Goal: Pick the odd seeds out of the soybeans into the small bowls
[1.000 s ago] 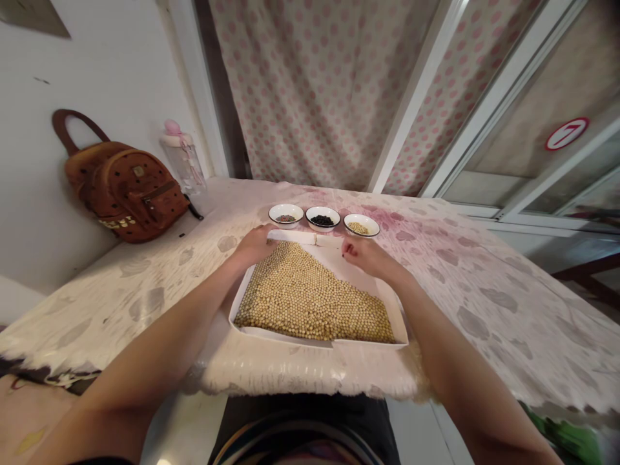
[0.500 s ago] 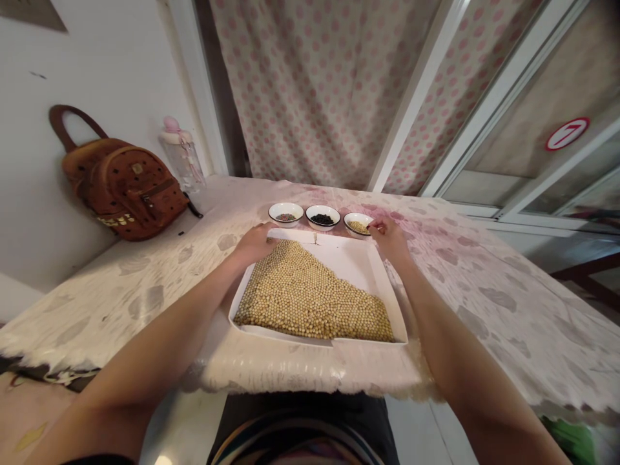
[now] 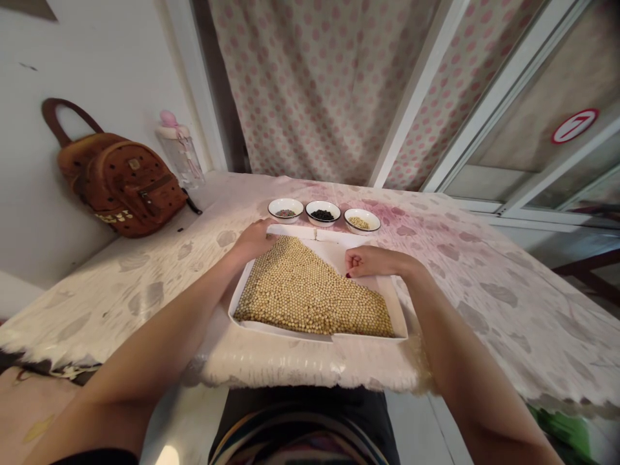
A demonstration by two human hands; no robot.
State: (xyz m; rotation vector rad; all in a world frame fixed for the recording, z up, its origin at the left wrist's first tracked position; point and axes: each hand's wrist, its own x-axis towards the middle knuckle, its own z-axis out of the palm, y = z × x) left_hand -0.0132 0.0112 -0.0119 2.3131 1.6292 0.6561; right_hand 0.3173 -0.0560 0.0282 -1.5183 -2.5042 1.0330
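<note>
Head view: the left hand [image 3: 254,239] grips the far left corner of the box [image 3: 402,316], which holds beans [image 3: 310,290] on the counter [image 3: 484,284]. The right hand [image 3: 371,261], fingers curled closed, hovers over the box, near 3 bowls [image 3: 323,220].

White tray [image 3: 334,236]: filled in part with pale yellow-tan beans [image 3: 310,290]. Beyond tray, three white bowls with dark rims: pink and grey-green mix seen in left bowl [image 3: 285,212], black in middle bowl [image 3: 323,214], pale yellow in right bowl [image 3: 362,221]. Tablecloth [image 3: 489,290] under tray: cream, patterned with grey leaf shapes, stained-looking pink beyond tray's right corner. Curtain [image 3: 320,84] behind tray: beige, dotted pink. Left of tray: brown backpack [image 3: 135,187], dark-speckled; pink-topped clear bottle [image 3: 181,155].
</note>
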